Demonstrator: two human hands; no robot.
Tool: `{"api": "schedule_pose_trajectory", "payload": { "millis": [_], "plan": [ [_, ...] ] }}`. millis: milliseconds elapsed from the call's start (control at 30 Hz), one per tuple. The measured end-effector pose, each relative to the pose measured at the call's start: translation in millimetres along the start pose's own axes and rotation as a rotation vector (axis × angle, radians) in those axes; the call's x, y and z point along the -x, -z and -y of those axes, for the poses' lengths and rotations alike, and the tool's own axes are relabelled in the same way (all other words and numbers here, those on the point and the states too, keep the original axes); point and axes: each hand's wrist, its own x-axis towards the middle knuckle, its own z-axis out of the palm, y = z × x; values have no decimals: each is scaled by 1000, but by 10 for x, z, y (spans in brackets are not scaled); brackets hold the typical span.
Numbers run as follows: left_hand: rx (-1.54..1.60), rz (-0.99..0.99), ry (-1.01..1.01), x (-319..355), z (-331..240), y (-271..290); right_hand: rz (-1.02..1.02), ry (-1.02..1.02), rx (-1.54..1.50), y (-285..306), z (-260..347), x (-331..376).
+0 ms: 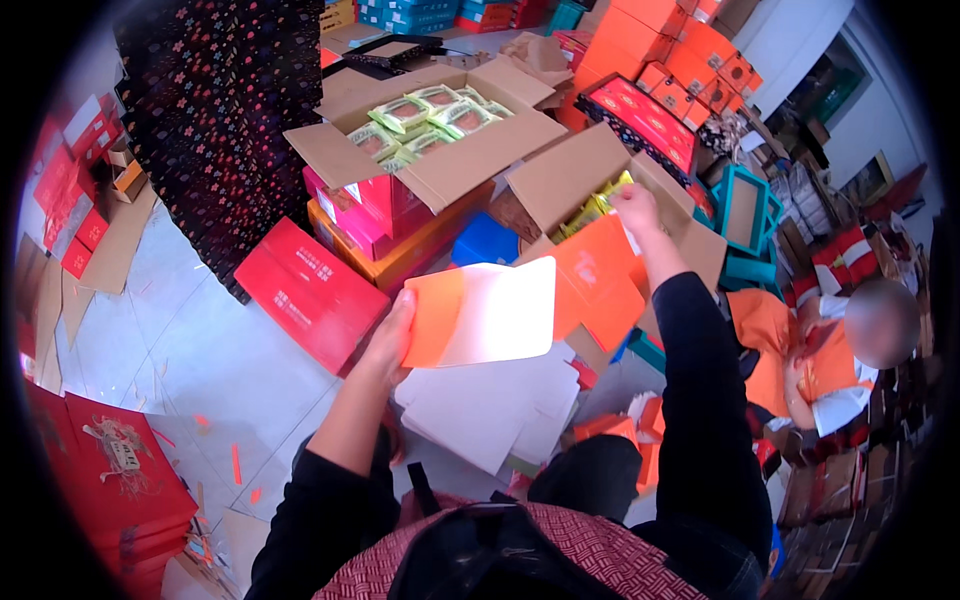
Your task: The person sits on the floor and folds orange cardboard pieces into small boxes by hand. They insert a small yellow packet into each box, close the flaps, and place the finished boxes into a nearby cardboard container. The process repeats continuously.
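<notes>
My left hand (393, 335) grips the near left edge of a flat orange-and-white card-like piece (450, 315) with rounded corners, its right part washed out by glare. It is held up in front of me. My right hand (634, 208) reaches into an open cardboard box (692, 217) of yellow packets (590, 213), its fingers closed at a small yellow packet (624, 180). Against the near side of that box leans an orange carton (600, 280). White sheets (490, 410) lie below my left hand.
A larger open cardboard box (470, 165) of green-and-clear packets stands on pink and orange boxes. A red box (310, 290) leans beside them. Teal frames (742, 205) and stacked orange boxes (630, 40) stand at the far right. Another person (830, 360) sits at right.
</notes>
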Motion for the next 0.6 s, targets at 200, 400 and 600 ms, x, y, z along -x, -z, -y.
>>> {"api": "schedule_pose_trajectory", "payload": {
  "millis": [200, 400, 600],
  "plan": [
    [148, -100, 25, 8, -269, 65, 237, -228, 54, -291, -1279, -1053],
    [142, -133, 15, 53, -278, -34, 553, -97, -214, -72, -1149, -948],
    [161, 78, -112, -138, -74, -239, -101, 19, 287, 418, -578, -108]
  ]
}}
